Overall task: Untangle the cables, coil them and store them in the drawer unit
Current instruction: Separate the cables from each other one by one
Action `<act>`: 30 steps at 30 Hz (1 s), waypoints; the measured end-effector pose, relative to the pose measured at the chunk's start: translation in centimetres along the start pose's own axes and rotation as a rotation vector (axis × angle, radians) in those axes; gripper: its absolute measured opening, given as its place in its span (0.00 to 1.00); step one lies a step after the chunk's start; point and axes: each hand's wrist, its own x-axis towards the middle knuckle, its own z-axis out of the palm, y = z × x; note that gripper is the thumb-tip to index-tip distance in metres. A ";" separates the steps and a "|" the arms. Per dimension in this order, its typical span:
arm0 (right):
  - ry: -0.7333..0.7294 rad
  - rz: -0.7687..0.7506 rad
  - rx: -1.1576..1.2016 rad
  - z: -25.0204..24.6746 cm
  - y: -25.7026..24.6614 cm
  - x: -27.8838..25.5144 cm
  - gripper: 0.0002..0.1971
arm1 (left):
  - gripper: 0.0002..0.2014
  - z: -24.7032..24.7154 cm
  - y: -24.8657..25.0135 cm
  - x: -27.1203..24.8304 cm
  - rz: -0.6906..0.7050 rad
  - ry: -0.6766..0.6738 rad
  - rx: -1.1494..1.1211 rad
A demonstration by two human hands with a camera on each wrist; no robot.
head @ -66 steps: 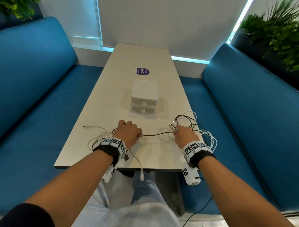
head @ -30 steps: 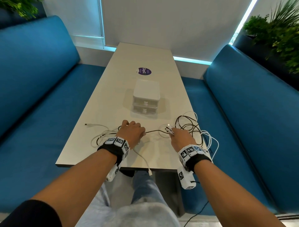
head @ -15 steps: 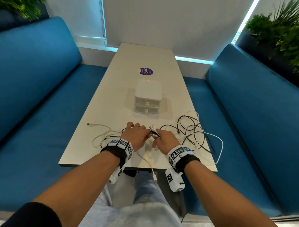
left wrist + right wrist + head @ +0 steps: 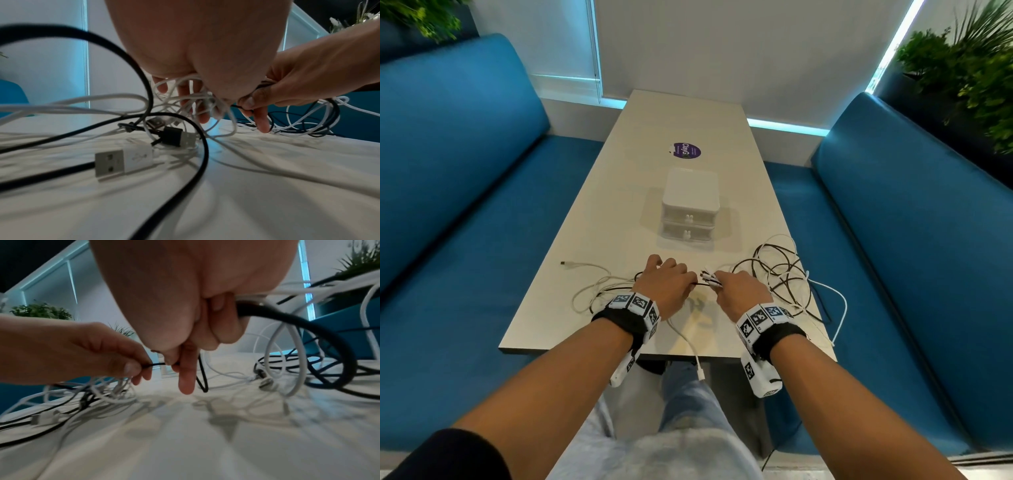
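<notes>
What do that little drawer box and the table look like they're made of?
The drawer box looks like white plastic: smooth, rounded corners, with semi-clear drawer fronts. The table looks like pale laminate over board, matte with a thin flat edge, though the core cannot be seen.

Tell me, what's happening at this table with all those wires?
A person is sorting a tangle of black and white cables on the table. The left hand and right hand each pinch the same thin black cable between them. The drawer unit is shut; nothing is coiled yet.
</notes>
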 end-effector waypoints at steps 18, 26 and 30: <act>0.030 -0.005 0.144 0.4 1.9 -0.8 0.11 | 0.27 -1.4 0.8 -0.1 0.036 0.085 -0.195; -0.075 -0.055 0.148 0.3 1.1 -1.0 0.11 | 0.27 -1.3 2.3 0.1 0.052 -0.078 -0.581; -0.085 -0.022 0.221 0.3 1.0 -1.2 0.14 | 0.11 -1.6 2.6 0.2 0.078 -0.065 -0.615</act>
